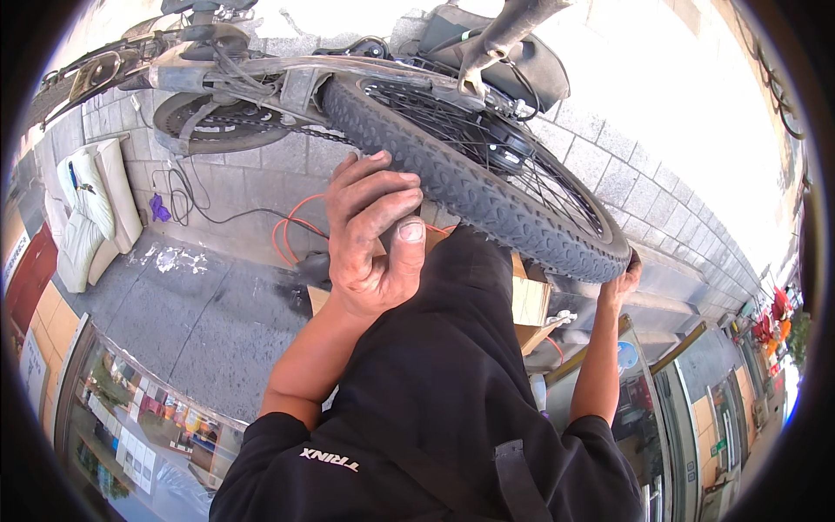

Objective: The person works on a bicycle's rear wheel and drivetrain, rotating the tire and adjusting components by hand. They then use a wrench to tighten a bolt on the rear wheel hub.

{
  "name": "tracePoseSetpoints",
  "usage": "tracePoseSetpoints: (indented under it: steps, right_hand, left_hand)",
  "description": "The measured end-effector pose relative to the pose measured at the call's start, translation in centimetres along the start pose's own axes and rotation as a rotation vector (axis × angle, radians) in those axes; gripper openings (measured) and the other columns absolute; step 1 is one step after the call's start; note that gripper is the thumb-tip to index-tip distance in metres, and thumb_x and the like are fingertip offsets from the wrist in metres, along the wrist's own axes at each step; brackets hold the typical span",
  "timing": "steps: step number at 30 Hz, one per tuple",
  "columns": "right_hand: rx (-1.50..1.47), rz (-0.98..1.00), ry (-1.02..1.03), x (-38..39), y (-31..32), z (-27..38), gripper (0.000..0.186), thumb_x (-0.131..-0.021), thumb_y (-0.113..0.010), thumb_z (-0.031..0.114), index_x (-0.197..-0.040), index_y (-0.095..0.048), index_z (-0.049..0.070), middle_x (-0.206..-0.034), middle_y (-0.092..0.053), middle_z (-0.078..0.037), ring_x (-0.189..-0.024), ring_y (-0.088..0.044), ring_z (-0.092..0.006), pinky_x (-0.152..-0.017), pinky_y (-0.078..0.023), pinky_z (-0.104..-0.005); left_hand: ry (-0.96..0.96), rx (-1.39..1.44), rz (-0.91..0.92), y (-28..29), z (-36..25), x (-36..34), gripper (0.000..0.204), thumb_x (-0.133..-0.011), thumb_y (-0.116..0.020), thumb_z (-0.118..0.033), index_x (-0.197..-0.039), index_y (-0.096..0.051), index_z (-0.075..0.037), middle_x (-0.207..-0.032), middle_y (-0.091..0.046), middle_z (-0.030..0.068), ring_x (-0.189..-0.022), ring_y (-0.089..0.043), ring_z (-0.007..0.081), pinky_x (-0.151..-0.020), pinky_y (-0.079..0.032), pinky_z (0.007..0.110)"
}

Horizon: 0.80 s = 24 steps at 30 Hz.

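The left forearm (311, 352) was raised, elbow bent. The left hand (372, 248) had its fingers (380, 210) half curled, thumb (408, 248) upright. The right forearm (600, 357) extended forward; the right hand (623, 280) was partly hidden.

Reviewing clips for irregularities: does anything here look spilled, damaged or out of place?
White blotches mark the grey ground at left, near the pale cushions. They contrast with the surface, though whether spill or wear is unclear. The tire beside the left hand shows no obvious damage.
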State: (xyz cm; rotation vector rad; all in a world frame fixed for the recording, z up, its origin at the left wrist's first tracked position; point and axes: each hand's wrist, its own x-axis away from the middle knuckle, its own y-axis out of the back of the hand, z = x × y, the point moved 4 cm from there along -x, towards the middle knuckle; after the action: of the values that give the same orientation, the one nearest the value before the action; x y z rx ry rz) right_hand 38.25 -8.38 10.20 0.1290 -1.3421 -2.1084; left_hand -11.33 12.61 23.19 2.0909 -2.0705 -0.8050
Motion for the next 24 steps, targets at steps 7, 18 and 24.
tracePoseSetpoints:
  steps: [7, 18, 24]
  right_hand:
    - [-0.182, -0.077, 0.226, 6.4, 2.5, 14.1, 0.043, -0.106, -0.061, 0.035, -0.126, -0.064, -0.003, -0.117, -0.066, -0.014, -0.107, -0.061, -0.0219, -0.098, -0.047, -0.035]
    - [0.257, 0.187, 1.067, 11.6, 0.8, 21.6, 0.071, -0.09, -0.072, 0.057, -0.139, -0.056, 0.008, -0.137, -0.052, -0.013, -0.127, -0.045, -0.0368, -0.11, -0.037, -0.0543]
    - [0.236, 0.163, 1.013, 9.7, 1.6, 17.4, 0.057, -0.105, -0.051, 0.04, -0.147, -0.045, 0.002, -0.146, -0.048, -0.023, -0.131, -0.046, -0.0411, -0.112, -0.035, -0.0564]
  left_hand:
    - [0.016, -0.031, -0.022, 0.3, 1.0, 0.2, 0.024, -0.099, -0.065, -0.016, -0.119, -0.064, -0.002, -0.116, -0.068, 0.015, -0.119, -0.06, 0.0357, -0.111, -0.041, 0.054]
    - [0.056, -0.002, -0.068, -0.5, 1.6, 0.3, 0.023, -0.1, -0.064, -0.014, -0.119, -0.063, 0.0, -0.118, -0.067, 0.017, -0.119, -0.059, 0.0356, -0.111, -0.042, 0.053]
    - [0.084, 0.011, -0.085, -0.7, 1.8, 0.4, 0.024, -0.1, -0.063, -0.013, -0.119, -0.062, 0.0, -0.118, -0.066, 0.0174, -0.121, -0.058, 0.0358, -0.111, -0.041, 0.054]
